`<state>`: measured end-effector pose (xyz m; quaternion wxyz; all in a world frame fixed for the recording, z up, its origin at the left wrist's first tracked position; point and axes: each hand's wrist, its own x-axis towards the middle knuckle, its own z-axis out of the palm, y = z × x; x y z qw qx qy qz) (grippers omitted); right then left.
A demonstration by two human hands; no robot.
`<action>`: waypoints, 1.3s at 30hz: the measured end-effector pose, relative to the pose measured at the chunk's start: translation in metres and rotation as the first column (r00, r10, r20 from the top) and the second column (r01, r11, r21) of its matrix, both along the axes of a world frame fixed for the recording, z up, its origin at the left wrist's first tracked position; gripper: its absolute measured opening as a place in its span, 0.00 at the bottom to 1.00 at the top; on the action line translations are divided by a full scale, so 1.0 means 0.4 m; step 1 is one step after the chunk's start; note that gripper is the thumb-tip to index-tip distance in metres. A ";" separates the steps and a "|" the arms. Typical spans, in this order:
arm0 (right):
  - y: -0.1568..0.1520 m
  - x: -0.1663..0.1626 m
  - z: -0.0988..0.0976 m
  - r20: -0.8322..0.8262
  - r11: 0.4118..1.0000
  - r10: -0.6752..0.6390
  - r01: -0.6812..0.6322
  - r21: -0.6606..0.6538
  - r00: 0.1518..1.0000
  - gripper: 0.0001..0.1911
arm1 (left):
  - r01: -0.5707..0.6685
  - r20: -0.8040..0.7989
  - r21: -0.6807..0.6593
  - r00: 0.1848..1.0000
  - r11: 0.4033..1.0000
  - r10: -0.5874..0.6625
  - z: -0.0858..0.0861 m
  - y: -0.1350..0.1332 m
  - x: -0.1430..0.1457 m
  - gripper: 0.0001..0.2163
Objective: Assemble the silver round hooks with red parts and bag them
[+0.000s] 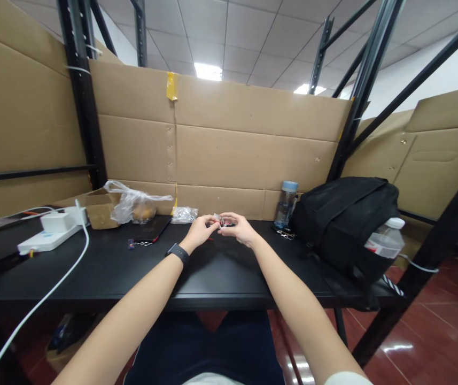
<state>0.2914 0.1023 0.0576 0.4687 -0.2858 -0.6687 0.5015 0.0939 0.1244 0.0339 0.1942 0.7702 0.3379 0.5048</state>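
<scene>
Over the black table, my left hand [202,232] and my right hand [239,229] meet fingertip to fingertip. Between them is a small item with a shiny metal ring [223,221] and some red and dark parts; its kind is too small to tell. Both hands are closed in a pinch at this item, and fingers cover much of it. Just behind my left hand lies a clear plastic packet [184,215]. Left of that hand is a flat black case with a red edge [152,229], with a small chained charm [138,244] in front.
A white power strip [48,240] and its cable [77,262] occupy the left side. Beside them stand a cardboard box [101,209] and a tied plastic bag [126,206]. On the right are a water bottle [285,206], a chain [285,234] and a black backpack [333,224].
</scene>
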 end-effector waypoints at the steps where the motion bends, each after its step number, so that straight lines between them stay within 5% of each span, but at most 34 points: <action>1: 0.004 0.005 0.003 0.012 0.999 -0.041 0.040 0.013 0.999 0.34 | -0.030 -0.024 0.015 0.999 0.999 0.031 -0.003 0.002 -0.002 0.10; 4: 0.021 0.034 0.013 0.047 0.974 -0.216 0.212 0.086 0.975 0.32 | -0.192 -0.167 0.078 0.965 0.978 0.202 -0.011 0.008 -0.012 0.17; 9: 0.068 0.096 0.000 0.094 0.923 -0.356 0.333 0.194 0.930 0.31 | -0.341 -0.495 0.146 0.788 0.929 0.367 -0.021 0.027 -0.023 0.24; 15: 0.107 0.111 -0.031 0.177 0.866 -0.450 0.379 0.326 0.875 0.27 | -0.293 -0.697 0.148 0.647 0.945 0.310 -0.026 0.042 -0.012 0.22; 23: 0.074 0.102 -0.010 0.371 0.796 -0.568 0.377 0.473 0.735 0.23 | -0.173 -0.797 0.184 0.550 0.968 0.250 -0.004 -0.001 0.009 0.14; 26: 0.060 0.100 -0.004 0.449 0.834 -0.516 0.309 0.457 0.729 0.23 | -0.128 -0.800 0.151 0.567 0.980 0.197 0.002 -0.025 0.018 0.14; 32: 0.032 0.098 0.013 0.638 0.975 -0.175 0.039 0.220 0.750 0.25 | -0.018 -0.835 0.061 0.546 0.998 0.061 0.009 -0.071 0.018 0.15; 39: 0.017 0.092 0.033 0.805 0.948 -0.252 -0.030 0.317 0.536 0.21 | -0.060 -0.846 0.040 0.530 0.997 0.066 0.010 -0.078 0.010 0.19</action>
